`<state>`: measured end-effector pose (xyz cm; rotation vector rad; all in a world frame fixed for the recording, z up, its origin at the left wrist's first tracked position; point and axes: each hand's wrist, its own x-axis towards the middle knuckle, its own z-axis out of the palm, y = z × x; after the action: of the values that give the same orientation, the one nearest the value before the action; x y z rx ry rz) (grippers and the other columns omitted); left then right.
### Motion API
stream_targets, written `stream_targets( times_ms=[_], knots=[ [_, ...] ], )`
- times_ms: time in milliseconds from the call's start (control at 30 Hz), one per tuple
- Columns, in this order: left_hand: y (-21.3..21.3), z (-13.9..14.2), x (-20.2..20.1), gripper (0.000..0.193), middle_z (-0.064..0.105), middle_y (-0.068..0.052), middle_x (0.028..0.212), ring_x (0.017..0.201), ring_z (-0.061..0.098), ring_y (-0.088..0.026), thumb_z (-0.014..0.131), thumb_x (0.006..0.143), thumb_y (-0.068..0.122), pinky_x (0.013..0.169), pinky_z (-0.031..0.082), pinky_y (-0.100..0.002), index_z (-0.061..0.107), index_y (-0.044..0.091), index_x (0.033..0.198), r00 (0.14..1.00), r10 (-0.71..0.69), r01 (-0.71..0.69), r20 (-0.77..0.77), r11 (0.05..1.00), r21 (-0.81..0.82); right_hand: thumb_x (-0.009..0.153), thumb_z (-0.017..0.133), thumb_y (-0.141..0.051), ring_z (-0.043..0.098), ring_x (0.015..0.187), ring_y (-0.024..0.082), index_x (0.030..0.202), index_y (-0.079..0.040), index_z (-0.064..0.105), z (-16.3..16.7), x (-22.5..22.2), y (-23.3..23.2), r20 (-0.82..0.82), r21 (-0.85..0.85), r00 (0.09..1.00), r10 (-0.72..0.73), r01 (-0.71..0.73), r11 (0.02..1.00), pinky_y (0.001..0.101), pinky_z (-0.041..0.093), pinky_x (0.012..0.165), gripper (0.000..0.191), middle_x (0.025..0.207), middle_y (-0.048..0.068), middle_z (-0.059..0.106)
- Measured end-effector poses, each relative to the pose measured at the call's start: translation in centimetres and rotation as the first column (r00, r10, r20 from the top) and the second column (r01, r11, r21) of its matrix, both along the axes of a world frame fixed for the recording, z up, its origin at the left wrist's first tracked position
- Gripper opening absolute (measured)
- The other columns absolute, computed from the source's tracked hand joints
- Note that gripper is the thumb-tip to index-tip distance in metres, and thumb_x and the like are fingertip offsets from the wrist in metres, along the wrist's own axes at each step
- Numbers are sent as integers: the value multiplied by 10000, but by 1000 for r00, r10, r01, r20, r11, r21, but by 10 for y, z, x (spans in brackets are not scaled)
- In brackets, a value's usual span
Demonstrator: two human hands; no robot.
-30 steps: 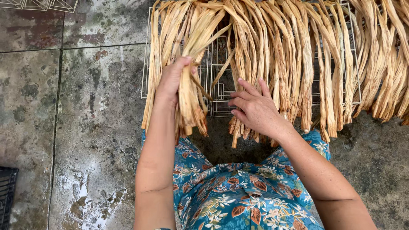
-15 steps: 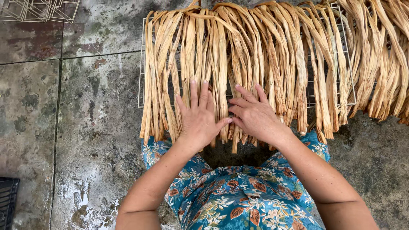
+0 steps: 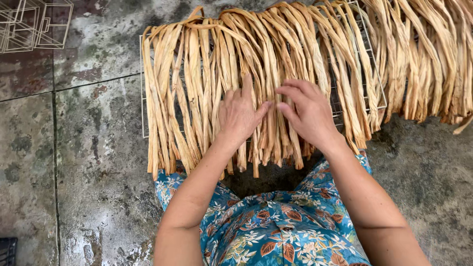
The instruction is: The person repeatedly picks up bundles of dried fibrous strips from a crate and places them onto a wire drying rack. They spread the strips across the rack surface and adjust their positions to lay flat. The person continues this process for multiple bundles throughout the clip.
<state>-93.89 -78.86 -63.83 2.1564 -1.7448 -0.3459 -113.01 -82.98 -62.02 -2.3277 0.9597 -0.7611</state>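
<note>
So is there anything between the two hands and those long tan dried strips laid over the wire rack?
Nothing visible. The left hand and right hand both lie flat, fingers spread, directly on the long tan dried strips covering the white wire rack.

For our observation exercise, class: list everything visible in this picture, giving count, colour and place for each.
Dried flat plant strips: many, tan, spread over the rack.
White wire rack: one, under the strips, on the floor.
Second heap of tan strips: one, upper right.
White wire frames: several, top left corner.
Dark crate corner: one, bottom left.
Grey stone floor: wet, mottled.
Blue floral garment: one, bottom centre.
Left hand: flat on strips.
Right hand: flat on strips.
</note>
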Motion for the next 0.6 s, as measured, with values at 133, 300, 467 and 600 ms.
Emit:
stream_targets(
  times_ms=[133,300,467,600],
  knots=[
    [2,14,-4,868,627,-157,1043,767,654,-270,588,913,227,635,612,-428,183,188,1679,983,99,-70,-156,981,182,905,730,-406,344,1453,390,1233,-220,708,-12,-2,-13,-236,-212,970,-61,9,977,615,262,1141,378,1506,149,496],
    [16,21,15,693,615,-161,1052,820,666,-272,645,971,171,728,573,-413,369,230,1604,996,76,-65,-51,981,182,895,735,-371,360,1482,370,1265,-206,694,-20,-25,-13,-217,-135,968,-124,96,986,640,241,1153,408,1526,104,516],
    [22,-1,0,495,574,-201,1310,1097,630,-293,739,913,221,803,594,-405,573,143,1373,991,-20,66,130,930,-363,941,739,-274,511,1383,360,1314,-148,678,-20,-48,-23,49,-23,995,-82,83,996,516,412,1150,398,1496,140,544],
    [0,-17,-15,537,486,-188,1539,1318,561,-318,699,998,264,1038,513,-476,529,97,1479,988,-148,127,-46,945,-302,984,739,-225,528,1374,357,1339,-76,663,-18,-64,-55,81,-19,959,-271,273,962,486,424,1135,392,1475,180,548]
  ],
)
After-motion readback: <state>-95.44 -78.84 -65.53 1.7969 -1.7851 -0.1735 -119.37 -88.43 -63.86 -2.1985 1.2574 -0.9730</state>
